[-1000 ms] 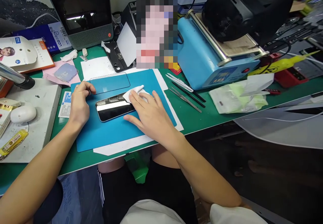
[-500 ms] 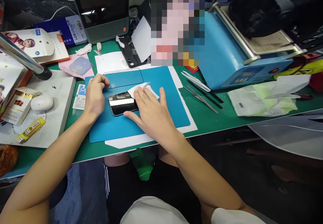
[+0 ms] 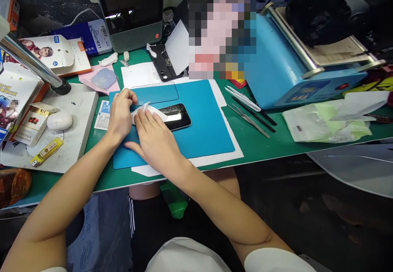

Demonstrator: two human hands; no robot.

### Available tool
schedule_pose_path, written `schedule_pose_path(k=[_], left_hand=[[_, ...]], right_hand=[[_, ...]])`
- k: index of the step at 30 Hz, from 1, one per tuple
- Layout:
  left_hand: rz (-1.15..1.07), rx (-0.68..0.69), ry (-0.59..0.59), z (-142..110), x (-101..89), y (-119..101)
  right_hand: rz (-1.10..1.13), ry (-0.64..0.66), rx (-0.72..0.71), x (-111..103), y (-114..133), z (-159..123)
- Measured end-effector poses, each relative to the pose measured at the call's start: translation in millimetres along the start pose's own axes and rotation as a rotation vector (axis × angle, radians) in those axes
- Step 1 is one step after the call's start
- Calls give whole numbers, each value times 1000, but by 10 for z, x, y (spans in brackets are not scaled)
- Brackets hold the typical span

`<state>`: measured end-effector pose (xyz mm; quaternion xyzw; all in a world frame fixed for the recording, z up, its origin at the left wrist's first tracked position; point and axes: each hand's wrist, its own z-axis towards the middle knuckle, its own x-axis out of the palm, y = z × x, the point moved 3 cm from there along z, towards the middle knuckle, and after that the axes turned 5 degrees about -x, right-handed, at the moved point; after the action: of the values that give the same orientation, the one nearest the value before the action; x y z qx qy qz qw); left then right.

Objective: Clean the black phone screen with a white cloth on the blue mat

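A phone with a glossy black screen (image 3: 181,118) lies face up on a blue mat (image 3: 205,137). My right hand (image 3: 158,137) presses a folded white wipe (image 3: 158,113) with flat fingers onto the phone's left part, its thumb spread away to the left. That end of the phone is covered by the hand and wipe. My left hand (image 3: 122,110) rests at the mat's left side, close by the wipe, with its fingers curled in. Whatever it may hold is hidden. Behind the phone lies a clear sheet with a thin black border (image 3: 166,91).
Tweezers (image 3: 248,120) and pen-like tools lie right of the mat, before a blue machine with metal rails (image 3: 276,67). A black phone shell (image 3: 164,65) stands behind. At left are a white box (image 3: 73,133), an earbud case (image 3: 59,120) and a metal lamp arm (image 3: 39,65).
My right hand has slid the wipe leftward across the phone, so the right end of the screen shows now. My left hand stays curled at the mat's left. The view has shifted slightly.
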<state>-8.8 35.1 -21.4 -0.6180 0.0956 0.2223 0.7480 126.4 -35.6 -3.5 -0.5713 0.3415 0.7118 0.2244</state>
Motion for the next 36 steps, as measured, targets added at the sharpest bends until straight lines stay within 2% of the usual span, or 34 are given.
schedule_pose_path(k=[11, 15, 21, 24, 28, 31, 36], left_hand=[[42, 8, 21, 15, -20, -3], [97, 13, 28, 25, -24, -28], [128, -4, 44, 18, -35, -67], [128, -10, 45, 13, -35, -67], [99, 2, 35, 15, -22, -46], [61, 12, 21, 19, -12, -20], [24, 5, 25, 9, 1, -6]], right_hand=[[0, -66, -137, 41, 49, -500], [5, -83, -154, -1, -136, -649], [78, -69, 4, -58, -587, -898], [139, -37, 59, -67, -787, -883], [177, 12, 115, -74, -978, -670], [162, -9, 155, -72, -977, -592], [123, -59, 139, -66, -855, -718]])
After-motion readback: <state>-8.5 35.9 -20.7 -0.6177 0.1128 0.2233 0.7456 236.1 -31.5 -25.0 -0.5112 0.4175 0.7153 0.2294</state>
